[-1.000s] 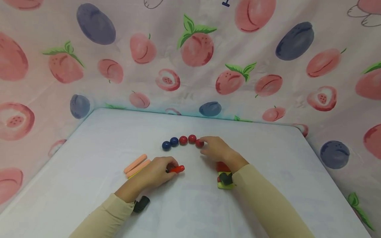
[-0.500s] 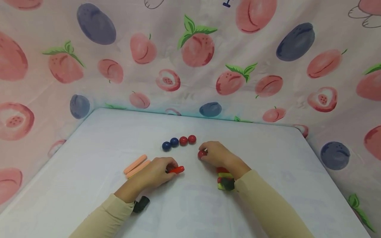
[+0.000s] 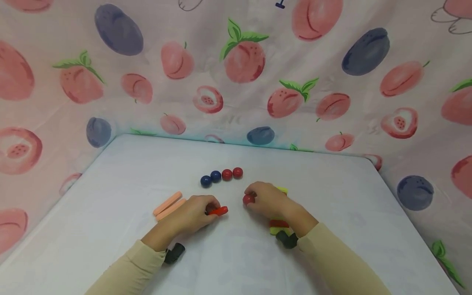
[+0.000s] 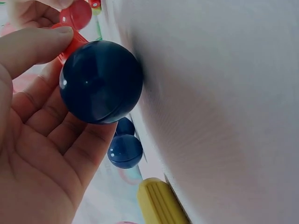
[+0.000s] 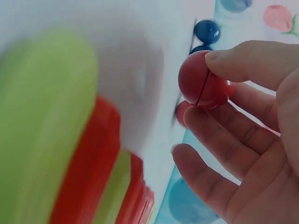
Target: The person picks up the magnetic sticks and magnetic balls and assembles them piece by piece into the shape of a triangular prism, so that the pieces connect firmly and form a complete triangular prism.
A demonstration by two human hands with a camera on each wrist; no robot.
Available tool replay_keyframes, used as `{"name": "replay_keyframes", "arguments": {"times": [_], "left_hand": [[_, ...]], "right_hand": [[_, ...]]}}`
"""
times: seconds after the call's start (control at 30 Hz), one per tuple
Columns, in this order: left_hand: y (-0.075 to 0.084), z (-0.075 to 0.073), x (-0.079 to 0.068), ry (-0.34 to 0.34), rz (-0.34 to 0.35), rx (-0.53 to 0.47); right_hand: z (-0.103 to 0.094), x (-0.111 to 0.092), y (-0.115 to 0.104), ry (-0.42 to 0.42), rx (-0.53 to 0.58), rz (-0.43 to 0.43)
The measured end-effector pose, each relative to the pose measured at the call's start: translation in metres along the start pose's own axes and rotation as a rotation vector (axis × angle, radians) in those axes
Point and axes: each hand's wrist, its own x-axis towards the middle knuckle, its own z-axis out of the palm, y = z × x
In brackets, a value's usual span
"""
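Note:
In the head view my left hand (image 3: pixel 195 213) pinches a short red stick (image 3: pixel 220 211) just left of the table's middle. A dark blue ball (image 4: pixel 100 83) sits on the near end of that stick in the left wrist view, with the thumb pressed on the stick beyond it. To the right, my right hand (image 3: pixel 266 200) grips a glossy red ball (image 3: pixel 248 199) between thumb and fingertips; a seam line runs around the ball in the right wrist view. Behind both hands, two blue balls (image 3: pixel 215 176) and two red balls (image 3: pixel 237 173) form a curved row.
Two peach-orange sticks (image 3: pixel 167 203) lie left of the left hand, with a yellow stick (image 4: pixel 161 203) showing in the left wrist view. Several red and yellow-green sticks (image 3: pixel 279 223) lie under the right forearm. A fruit-print cloth (image 3: pixel 236 106) rises behind the white table (image 3: pixel 147 155).
My right hand has taken the red ball from the right end of the row and drawn it toward me. The left hand has stayed in place with the red stick.

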Motion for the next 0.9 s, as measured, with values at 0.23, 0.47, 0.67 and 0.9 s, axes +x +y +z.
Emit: {"name": "replay_keyframes", "arguments": {"times": [0.23, 0.47, 0.67, 0.9], "left_hand": [[0.001, -0.003, -0.001, -0.005, -0.007, 0.005], [0.000, -0.001, -0.001, -0.012, 0.000, 0.001], [0.002, 0.001, 0.001, -0.019, 0.002, 0.005], [0.004, 0.001, 0.001, -0.019, 0.012, -0.003]], "right_hand": [[0.006, -0.007, -0.012, -0.016, 0.055, -0.051], [0.010, -0.010, -0.019, -0.021, 0.064, -0.108], [0.013, -0.011, -0.024, -0.029, 0.075, -0.128], [0.015, -0.014, -0.028, -0.018, 0.074, -0.173]]}}
